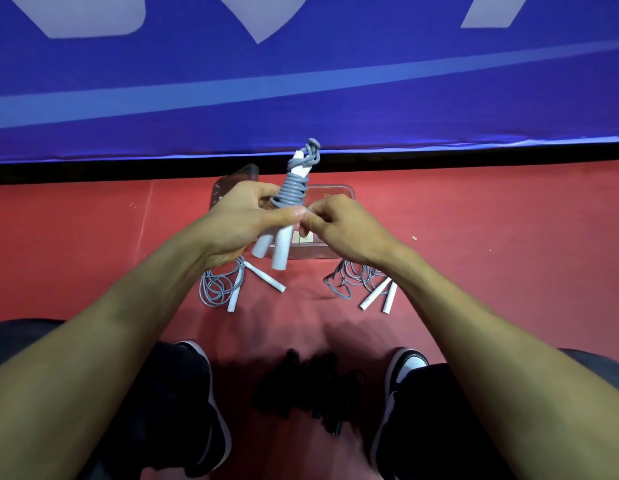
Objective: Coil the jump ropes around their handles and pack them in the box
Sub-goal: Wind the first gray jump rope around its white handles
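Observation:
My left hand [237, 221] grips a jump rope [293, 192] by its two white handles, held side by side above the floor. Grey cord is coiled tightly round their upper half, and a knotted loop of cord sticks out at the top. My right hand [339, 225] pinches the cord at the lower edge of the coil, next to my left thumb. A clear plastic box [339, 192] stands on the red floor behind my hands, mostly hidden by them. Two more grey ropes with white handles lie loose on the floor, one at the left [228, 284] and one at the right [365, 284].
A blue banner wall [301, 81] with a black base strip closes off the far side. My two feet in black-and-white shoes [405, 367] rest on the red floor near the bottom, with a black rope pile [308, 386] between them.

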Available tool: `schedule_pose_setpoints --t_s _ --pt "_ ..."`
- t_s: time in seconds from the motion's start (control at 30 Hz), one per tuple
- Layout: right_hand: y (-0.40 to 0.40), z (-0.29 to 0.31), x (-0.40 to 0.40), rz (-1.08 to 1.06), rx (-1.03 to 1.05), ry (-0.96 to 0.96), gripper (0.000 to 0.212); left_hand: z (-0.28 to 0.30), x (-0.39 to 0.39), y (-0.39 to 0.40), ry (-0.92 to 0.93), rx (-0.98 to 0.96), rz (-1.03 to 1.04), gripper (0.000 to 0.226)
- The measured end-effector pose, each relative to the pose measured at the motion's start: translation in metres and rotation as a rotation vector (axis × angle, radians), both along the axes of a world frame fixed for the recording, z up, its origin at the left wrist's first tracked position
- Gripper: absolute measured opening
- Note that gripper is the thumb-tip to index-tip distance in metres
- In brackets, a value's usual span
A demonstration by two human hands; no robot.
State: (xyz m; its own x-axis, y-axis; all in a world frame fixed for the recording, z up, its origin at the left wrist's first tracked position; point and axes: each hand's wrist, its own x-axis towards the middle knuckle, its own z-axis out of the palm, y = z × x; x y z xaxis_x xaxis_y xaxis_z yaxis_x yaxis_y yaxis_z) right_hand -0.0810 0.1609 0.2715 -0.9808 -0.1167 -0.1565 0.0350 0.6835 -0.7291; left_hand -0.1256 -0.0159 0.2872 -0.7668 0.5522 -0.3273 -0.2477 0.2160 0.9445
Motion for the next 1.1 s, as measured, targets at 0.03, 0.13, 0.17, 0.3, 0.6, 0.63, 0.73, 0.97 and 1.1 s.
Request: schedule_pose_setpoints --t_s 0.03,0.13,0.17,0.3,0.6,0.63,0.73,0.97,1.1 --pt "-0.001 -0.001 0.0 0.01 0.01 0.006 0.034 0.0 0.001 0.001 0.032 -0.031 -0.006 0.047" --pt "-0.003 0.001 0.002 0.039 0.005 0.032 0.029 -0.003 0.003 0.002 0.079 -0.068 0.031 0.057" --pt "-0.004 0.001 0.002 0.051 0.004 0.04 0.028 -0.004 0.003 0.003 0.088 -0.075 0.044 0.061" --pt "-0.007 0.005 0.003 0.052 -0.074 0.014 0.03 -0.002 0.003 0.006 0.075 -0.032 0.067 0.072" --pt "0.005 0.0 -0.006 -0.094 -0.176 -0.173 0.053 0.0 0.007 0.007 0.079 -0.034 0.034 0.049" --pt "0.006 -0.001 -0.007 -0.111 -0.169 -0.19 0.054 0.0 0.006 0.006 0.088 -0.031 0.042 0.048" --pt "0.009 -0.005 -0.009 -0.144 -0.128 -0.189 0.052 0.0 0.003 0.001 0.054 -0.016 0.067 0.049" --pt "0.009 0.0 -0.004 0.039 -0.277 -0.194 0.036 -0.001 -0.001 -0.002 0.031 0.01 0.105 0.048" --pt "0.014 -0.003 -0.004 0.058 -0.13 -0.155 0.036 0.001 0.004 0.0 -0.068 0.078 0.042 0.043"
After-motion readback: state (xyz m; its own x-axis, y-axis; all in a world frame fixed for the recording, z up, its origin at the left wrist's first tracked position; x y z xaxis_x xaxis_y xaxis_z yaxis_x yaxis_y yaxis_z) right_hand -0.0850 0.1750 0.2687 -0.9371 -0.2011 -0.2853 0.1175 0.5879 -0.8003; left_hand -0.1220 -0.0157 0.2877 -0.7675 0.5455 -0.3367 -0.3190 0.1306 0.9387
